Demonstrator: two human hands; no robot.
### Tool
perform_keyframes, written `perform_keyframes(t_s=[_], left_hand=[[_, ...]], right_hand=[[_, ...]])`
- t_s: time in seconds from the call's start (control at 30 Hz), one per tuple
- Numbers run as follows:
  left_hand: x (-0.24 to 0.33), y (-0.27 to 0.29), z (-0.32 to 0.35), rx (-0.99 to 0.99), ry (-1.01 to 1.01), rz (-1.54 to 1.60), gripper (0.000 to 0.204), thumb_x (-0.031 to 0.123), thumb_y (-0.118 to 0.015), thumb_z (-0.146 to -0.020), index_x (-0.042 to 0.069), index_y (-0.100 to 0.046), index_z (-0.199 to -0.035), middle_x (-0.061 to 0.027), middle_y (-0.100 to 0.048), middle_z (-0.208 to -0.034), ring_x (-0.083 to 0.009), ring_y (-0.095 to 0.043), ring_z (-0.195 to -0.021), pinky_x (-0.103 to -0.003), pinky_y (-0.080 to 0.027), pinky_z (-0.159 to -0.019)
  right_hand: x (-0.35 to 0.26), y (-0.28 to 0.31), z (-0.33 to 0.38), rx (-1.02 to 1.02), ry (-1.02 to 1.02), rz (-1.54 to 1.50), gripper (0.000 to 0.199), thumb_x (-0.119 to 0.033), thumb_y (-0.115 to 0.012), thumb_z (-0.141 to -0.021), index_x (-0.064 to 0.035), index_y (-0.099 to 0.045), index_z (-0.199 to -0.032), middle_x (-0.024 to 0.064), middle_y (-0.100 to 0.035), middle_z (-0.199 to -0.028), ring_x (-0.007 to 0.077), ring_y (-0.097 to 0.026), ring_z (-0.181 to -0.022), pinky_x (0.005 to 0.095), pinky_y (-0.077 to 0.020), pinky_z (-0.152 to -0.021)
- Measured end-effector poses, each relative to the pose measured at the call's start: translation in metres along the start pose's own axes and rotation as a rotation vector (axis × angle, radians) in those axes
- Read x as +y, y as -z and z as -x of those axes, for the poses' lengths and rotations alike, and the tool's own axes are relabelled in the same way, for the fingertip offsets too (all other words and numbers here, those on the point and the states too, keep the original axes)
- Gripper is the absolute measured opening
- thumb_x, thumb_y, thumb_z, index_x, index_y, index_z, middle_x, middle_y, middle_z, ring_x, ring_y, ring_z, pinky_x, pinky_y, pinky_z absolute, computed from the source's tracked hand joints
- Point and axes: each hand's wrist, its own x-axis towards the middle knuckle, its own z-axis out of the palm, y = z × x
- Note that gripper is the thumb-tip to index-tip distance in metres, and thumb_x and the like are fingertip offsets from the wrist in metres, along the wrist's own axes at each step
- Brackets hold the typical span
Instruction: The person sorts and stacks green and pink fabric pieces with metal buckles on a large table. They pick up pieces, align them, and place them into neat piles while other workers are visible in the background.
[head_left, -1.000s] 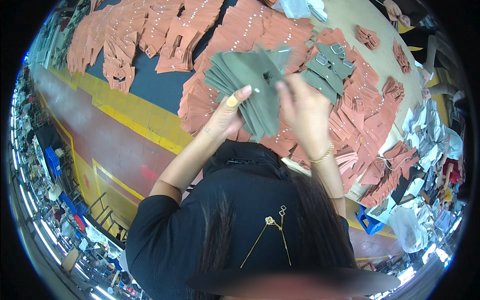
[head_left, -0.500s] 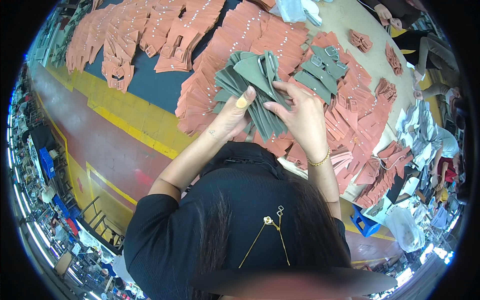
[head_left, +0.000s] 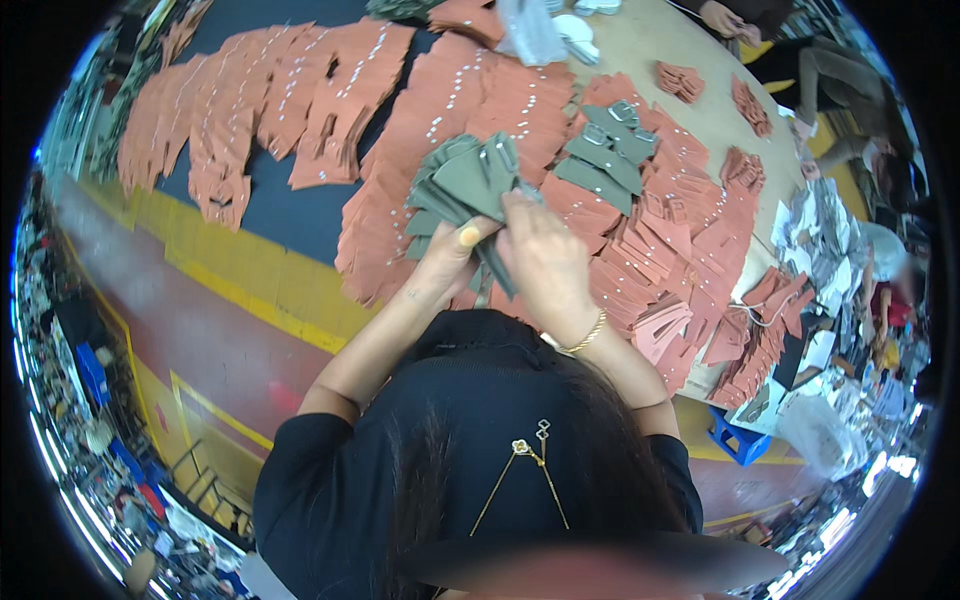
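A fanned bundle of green leather-like straps [head_left: 460,180] is in front of my chest, above the near part of the table. My left hand [head_left: 452,258] closes round its lower left side, with a yellow covering on the thumb. Closed over the right side of the same bundle is my right hand [head_left: 545,262], its fingertips pressed to the upper pieces and partly hidden. Just right of the bundle, green straps with metal buckles [head_left: 604,150] lie on rows of overlapping orange pieces [head_left: 500,100].
More orange pieces [head_left: 232,110] lie on a dark sheet [head_left: 285,205] at the left. A clear plastic bag [head_left: 530,32] sits at the back, and small orange stacks [head_left: 680,80] lie on the pale tabletop. Beyond the right side, another person's hand [head_left: 725,18] shows. A blue stool [head_left: 738,437] stands below.
My right hand has moved inward and closed over the fanned bundle. The straps' lower ends have drawn together into a narrower shape. The whole view has shifted slightly.
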Motion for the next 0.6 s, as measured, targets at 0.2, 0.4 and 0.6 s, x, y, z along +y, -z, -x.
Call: perform_keyframes(t_s=[0.2,0.4,0.6], left_hand=[[0.003,-0.002,-0.011,0.056,0.048,0.005,0.040,0.008,-0.066,-0.082,-0.002,-0.052,-0.118,-0.0073,-0.058,-0.110,-0.0171,-0.059,-0.100,-0.032,-0.048,-0.089],[0.018,-0.010,-0.028,0.027,0.207,0.131,0.053,0.014,-0.063,-0.077,-0.005,-0.049,-0.124,-0.0139,-0.057,-0.114,-0.0237,-0.059,-0.105,-0.037,-0.050,-0.091],[0.024,-0.004,-0.053,0.055,0.249,0.137,0.062,0.014,-0.062,-0.075,-0.007,-0.043,-0.130,-0.0164,-0.053,-0.125,-0.0252,-0.056,-0.111,-0.040,-0.050,-0.095]], right_hand=[[0.034,0.009,-0.016,-0.221,-0.072,-0.158,0.023,-0.006,-0.060,-0.079,-0.0030,-0.062,-0.103,0.0178,-0.065,-0.091,0.0325,-0.065,-0.078,0.0406,-0.0529,-0.065],[0.110,0.071,-0.061,-0.023,0.096,0.284,0.022,-0.010,-0.067,-0.070,-0.0160,-0.070,-0.091,0.0013,-0.052,-0.081,0.0208,-0.051,-0.086,0.0385,-0.0386,-0.080],[0.198,0.100,-0.100,-0.034,-0.060,0.140,0.019,-0.008,-0.055,-0.080,-0.0079,-0.067,-0.096,0.0133,-0.062,-0.065,0.0314,-0.063,-0.060,0.0414,-0.0487,-0.058]])
